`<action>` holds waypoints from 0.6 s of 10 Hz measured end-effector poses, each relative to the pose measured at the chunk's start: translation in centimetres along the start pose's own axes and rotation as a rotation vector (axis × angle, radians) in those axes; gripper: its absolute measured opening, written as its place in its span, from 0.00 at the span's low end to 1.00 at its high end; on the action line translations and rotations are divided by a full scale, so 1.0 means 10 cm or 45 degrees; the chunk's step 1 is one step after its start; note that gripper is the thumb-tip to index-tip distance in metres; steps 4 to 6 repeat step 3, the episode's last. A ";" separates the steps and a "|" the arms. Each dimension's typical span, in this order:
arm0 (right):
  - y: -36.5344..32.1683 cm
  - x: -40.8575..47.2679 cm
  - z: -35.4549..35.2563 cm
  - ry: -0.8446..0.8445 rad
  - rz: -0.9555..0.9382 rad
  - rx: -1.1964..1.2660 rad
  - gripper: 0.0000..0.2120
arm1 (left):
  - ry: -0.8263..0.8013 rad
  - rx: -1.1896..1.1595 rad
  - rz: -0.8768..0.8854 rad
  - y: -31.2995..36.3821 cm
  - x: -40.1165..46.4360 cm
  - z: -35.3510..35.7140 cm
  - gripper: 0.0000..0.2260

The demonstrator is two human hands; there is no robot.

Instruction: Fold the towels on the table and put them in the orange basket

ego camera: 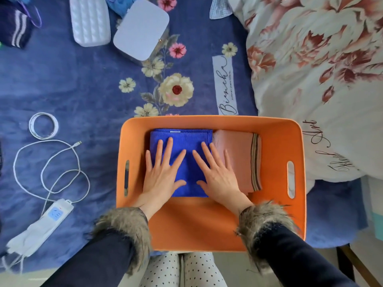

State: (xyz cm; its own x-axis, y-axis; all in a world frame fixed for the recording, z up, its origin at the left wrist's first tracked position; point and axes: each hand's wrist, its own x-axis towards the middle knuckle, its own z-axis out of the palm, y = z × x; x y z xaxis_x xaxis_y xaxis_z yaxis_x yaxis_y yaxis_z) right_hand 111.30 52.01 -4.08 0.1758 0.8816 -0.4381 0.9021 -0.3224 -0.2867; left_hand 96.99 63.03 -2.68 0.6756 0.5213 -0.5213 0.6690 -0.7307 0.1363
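Hands (163,177) (219,179) flat | plush blue towel (186,141) | smooth orange basket (207,224)

A white power strip (44,221) with its looping white cable (51,162) is lying on the blue floral blanket (83,90), a rounded grey box (142,30) sitting on the blanket's far part.

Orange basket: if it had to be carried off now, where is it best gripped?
By the slot handles cut in its two short walls, left and right, one hand from each side. The orange basket is wide, and both slots are unobstructed.
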 end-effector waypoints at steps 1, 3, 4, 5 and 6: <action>0.12 0.07 0.05 -0.115 0.019 -0.068 0.44 | -0.080 0.177 0.048 -0.10 0.07 0.08 0.47; 0.11 0.12 -0.24 -0.164 0.066 0.179 0.34 | -0.124 0.200 0.010 -0.10 0.16 0.12 0.48; 0.11 0.12 -0.24 -0.164 0.066 0.179 0.34 | -0.124 0.200 0.010 -0.10 0.16 0.12 0.48; 0.11 0.12 -0.24 -0.164 0.066 0.179 0.34 | -0.124 0.200 0.010 -0.10 0.16 0.12 0.48; 0.11 0.12 -0.24 -0.164 0.066 0.179 0.34 | -0.124 0.200 0.010 -0.10 0.16 0.12 0.48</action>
